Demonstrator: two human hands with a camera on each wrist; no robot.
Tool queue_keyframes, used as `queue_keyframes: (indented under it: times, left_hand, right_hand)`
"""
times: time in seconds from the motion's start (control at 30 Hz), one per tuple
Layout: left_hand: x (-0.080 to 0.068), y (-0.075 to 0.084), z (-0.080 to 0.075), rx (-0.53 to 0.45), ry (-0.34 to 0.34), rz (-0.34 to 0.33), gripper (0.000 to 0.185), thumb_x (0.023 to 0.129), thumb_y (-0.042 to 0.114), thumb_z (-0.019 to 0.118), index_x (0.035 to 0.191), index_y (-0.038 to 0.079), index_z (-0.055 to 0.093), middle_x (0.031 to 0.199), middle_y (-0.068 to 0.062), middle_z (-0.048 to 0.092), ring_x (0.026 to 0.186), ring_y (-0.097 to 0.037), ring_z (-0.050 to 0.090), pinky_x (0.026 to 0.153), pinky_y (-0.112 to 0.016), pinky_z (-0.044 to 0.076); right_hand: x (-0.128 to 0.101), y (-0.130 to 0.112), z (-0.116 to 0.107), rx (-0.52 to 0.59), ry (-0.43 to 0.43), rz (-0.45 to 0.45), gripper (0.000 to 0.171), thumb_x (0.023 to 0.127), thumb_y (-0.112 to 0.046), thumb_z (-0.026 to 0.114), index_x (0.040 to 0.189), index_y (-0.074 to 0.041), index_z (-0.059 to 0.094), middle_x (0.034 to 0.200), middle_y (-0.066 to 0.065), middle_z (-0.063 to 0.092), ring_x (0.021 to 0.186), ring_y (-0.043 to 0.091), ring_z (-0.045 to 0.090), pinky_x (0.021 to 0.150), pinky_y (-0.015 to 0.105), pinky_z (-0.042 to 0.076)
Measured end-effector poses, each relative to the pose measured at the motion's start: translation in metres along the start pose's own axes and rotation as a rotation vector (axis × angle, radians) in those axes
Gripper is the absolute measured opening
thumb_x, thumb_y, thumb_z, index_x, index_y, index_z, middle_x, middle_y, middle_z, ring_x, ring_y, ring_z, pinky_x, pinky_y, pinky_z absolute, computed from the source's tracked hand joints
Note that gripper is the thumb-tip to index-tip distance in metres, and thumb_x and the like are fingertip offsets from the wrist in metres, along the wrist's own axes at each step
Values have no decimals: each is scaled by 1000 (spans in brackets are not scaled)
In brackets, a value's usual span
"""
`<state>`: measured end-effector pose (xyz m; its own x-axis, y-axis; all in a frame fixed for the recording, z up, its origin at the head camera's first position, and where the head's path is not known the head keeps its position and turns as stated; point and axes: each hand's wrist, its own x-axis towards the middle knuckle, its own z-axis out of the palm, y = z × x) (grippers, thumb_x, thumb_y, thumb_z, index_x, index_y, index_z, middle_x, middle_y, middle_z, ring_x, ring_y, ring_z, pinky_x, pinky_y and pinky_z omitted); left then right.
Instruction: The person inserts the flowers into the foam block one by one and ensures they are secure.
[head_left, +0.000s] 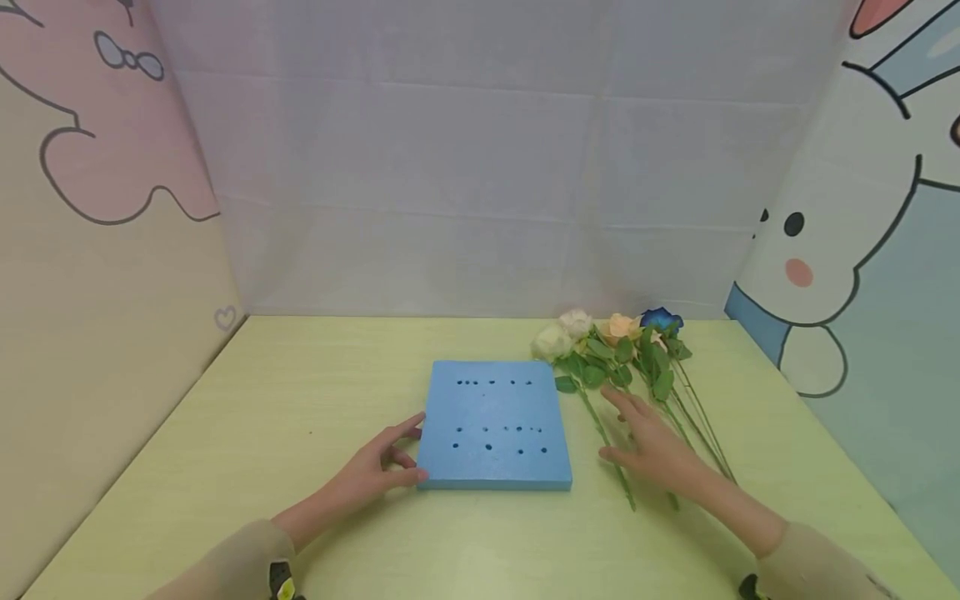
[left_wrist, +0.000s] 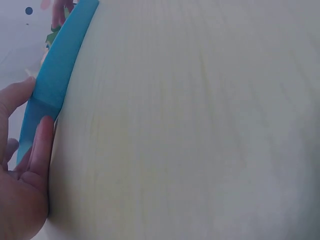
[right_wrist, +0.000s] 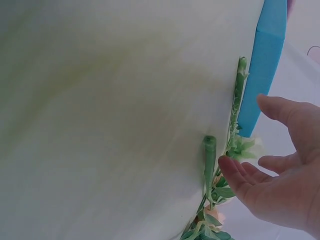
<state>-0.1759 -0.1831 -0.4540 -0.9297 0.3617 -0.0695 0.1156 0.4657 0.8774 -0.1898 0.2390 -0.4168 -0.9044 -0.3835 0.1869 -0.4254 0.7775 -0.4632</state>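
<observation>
At the left, a cartoon-printed backdrop panel [head_left: 97, 250] stands along the edge of the pale green desk [head_left: 262, 417]. The left hand [head_left: 372, 472] lies on the desk at the near left corner of the blue foam block [head_left: 493, 425], its fingers relaxed and spread, the thumb against the front edge near the corner and the fingertips touching the left side; the left wrist view shows the thumb [left_wrist: 37, 145] and a fingertip pressed against the block's thin side, gripping nothing. The block lies flat near the middle of the desk, with rows of small dark holes [head_left: 495, 382] across its top face. Just right of the block lies a bunch of artificial flowers [head_left: 615, 350], with white, peach and blue heads pointing to the far side and green stems [head_left: 611, 454] running back toward the person. The right hand [head_left: 651, 446] hovers low over these stems, open and fairly wide, fingers straight and pointing toward the flower heads; in the right wrist view its fingertips [right_wrist: 235, 172] are just beside two cut stem ends, and whether they touch cannot be told. Another cartoon panel [head_left: 862, 250] closes the right side.
</observation>
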Motion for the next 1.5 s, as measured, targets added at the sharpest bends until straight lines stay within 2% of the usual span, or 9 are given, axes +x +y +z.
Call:
queue_keyframes:
  times: [0.13, 0.23, 0.4, 0.53, 0.87, 1.13, 1.27, 1.5]
  left_hand:
    - [0, 0, 0, -10, 2, 5, 82, 86, 29, 76, 155, 20, 32, 149, -18, 46, 97, -16, 64, 79, -23, 45]
    - [-1, 0, 0, -23, -1, 8, 82, 87, 28, 76, 155, 21, 33, 149, -18, 46, 98, -17, 64, 79, -23, 45]
    - [-2, 2, -1, -36, 1, -9, 81, 86, 28, 77, 155, 23, 34, 153, -16, 43, 99, -18, 63, 76, -23, 44]
    - [-2, 3, -2, -37, 6, -36, 81, 85, 29, 77, 154, 25, 35, 157, -13, 40, 100, -18, 62, 73, -24, 44]
    - [0, 2, 1, -31, 16, -50, 81, 84, 28, 79, 154, 24, 37, 158, -12, 38, 98, -17, 63, 72, -24, 43]
    - [1, 2, 1, -34, 12, -41, 82, 84, 28, 79, 154, 24, 35, 159, -13, 37, 97, -17, 62, 73, -24, 43]
    - [2, 0, 2, -44, -4, -26, 83, 85, 27, 78, 155, 22, 34, 159, -14, 36, 96, -15, 63, 75, -24, 43]
    - [-2, -1, 0, -59, 2, -21, 83, 85, 26, 78, 155, 23, 33, 159, -14, 35, 94, -11, 62, 68, -23, 44]
  right_hand:
    - [1, 1, 0, 21, -29, 9, 78, 86, -19, 76, 149, 1, 35, 139, 26, 49, 110, 34, 61, 78, 35, 53]
    - [3, 2, 0, 18, -47, 1, 73, 86, -20, 76, 145, 4, 39, 131, 24, 55, 105, 31, 62, 76, 31, 53]
    - [6, 4, 0, 12, -81, -9, 65, 86, -20, 75, 138, 7, 47, 111, 14, 62, 97, 25, 63, 76, 30, 54]
    - [9, 6, 3, 22, -107, 7, 60, 86, -20, 75, 134, 9, 51, 105, 10, 62, 96, 23, 62, 77, 29, 54]
    - [12, 1, 8, 17, -133, 69, 59, 85, -15, 74, 131, 13, 52, 96, 9, 57, 86, 14, 51, 73, 26, 47]
    - [13, -7, 6, 23, -152, 118, 58, 85, -11, 73, 132, 14, 51, 97, 12, 58, 88, 18, 56, 75, 32, 49]
    - [16, -9, 4, 13, -174, 126, 59, 84, -10, 74, 131, 16, 50, 95, 12, 59, 83, 17, 53, 71, 30, 47]
    - [21, -12, 5, 11, -195, 146, 59, 84, -10, 74, 131, 17, 50, 93, 11, 58, 78, 15, 49, 68, 29, 44]
